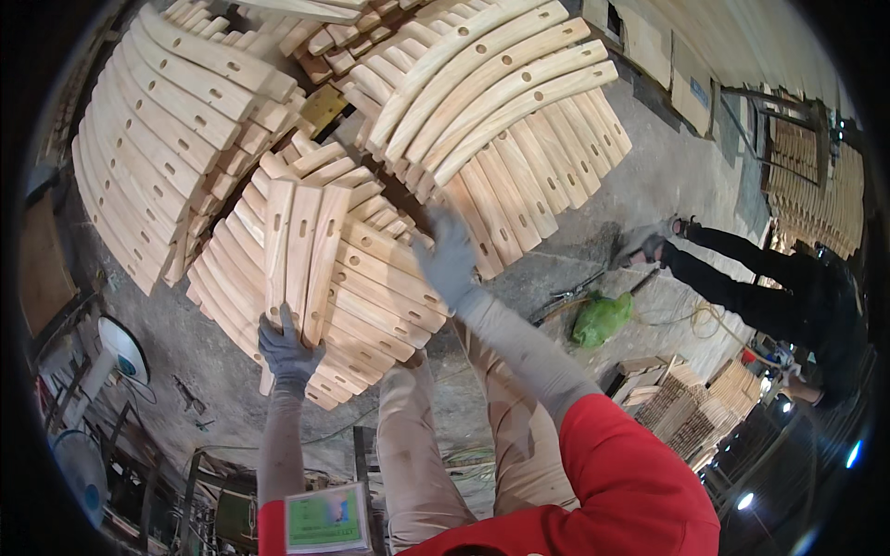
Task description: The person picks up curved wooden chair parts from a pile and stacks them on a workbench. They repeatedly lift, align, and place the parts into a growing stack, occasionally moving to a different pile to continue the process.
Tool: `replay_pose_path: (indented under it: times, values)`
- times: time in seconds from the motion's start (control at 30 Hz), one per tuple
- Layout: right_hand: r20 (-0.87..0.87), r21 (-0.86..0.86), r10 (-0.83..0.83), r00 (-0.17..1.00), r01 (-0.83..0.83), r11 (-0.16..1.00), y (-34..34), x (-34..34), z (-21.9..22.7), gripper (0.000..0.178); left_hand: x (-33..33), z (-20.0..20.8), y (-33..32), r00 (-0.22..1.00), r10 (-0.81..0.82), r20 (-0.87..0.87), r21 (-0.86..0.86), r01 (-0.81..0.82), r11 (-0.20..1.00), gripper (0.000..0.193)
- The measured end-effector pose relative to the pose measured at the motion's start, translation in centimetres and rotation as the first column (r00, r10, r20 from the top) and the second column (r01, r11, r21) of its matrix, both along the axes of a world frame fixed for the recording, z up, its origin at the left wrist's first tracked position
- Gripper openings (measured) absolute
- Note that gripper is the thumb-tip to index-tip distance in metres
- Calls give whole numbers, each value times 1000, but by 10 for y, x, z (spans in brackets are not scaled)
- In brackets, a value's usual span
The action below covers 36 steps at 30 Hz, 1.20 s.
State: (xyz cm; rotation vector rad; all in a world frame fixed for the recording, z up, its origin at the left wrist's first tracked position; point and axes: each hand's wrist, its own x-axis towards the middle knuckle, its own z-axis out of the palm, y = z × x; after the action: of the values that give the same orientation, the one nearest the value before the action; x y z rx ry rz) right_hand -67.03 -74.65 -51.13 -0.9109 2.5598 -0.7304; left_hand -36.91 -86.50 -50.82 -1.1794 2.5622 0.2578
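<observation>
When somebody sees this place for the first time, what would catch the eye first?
Probably the large stacks of pale, curved, slotted wooden slats, which fill the upper left and top centre. The left hand in a grey glove touches the nearest stack. Also striking are the bright red sleeve at lower right and the crumpled green plastic bag on the grey floor, right of centre.

Before your grey-gloved left fingers (286, 322), the pale wooden slats (301, 236) look bright and clear; your grey-gloved right hand (451, 259) is softly blurred. Far right of and below both, small round white lamps (745, 501) glare amid dimness, and edges bend toward the black rim.
</observation>
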Motion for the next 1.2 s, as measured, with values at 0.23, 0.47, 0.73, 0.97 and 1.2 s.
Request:
replay_pose_path:
  times: [0.23, 0.47, 0.73, 0.97, 1.2]
  values:
    - [-66, 226, -413, 908, 417, 880, -82, -204, 5, 95, -35, 4, 39, 970, 241, -12, 243, -231, 942, 121]
    - [39, 344, -445, 895, 407, 847, -106, -222, -1, 96, -67, -4, 72, 924, 368, 105, 71, -376, 924, 124]
    - [-28, 404, -345, 938, 326, 855, -24, -184, -3, 91, -85, 6, 74, 920, 390, -33, 344, -356, 869, 124]
    - [387, 5, 124, 914, -136, 991, 29, -3, 3, 80, -135, -10, 94, 828, 560, -28, 187, -546, 816, 118]
    - [703, 52, -72, 707, 50, 997, -1, 51, -11, 67, -103, -9, 57, 114, 990, -82, 916, -382, 120, 65]
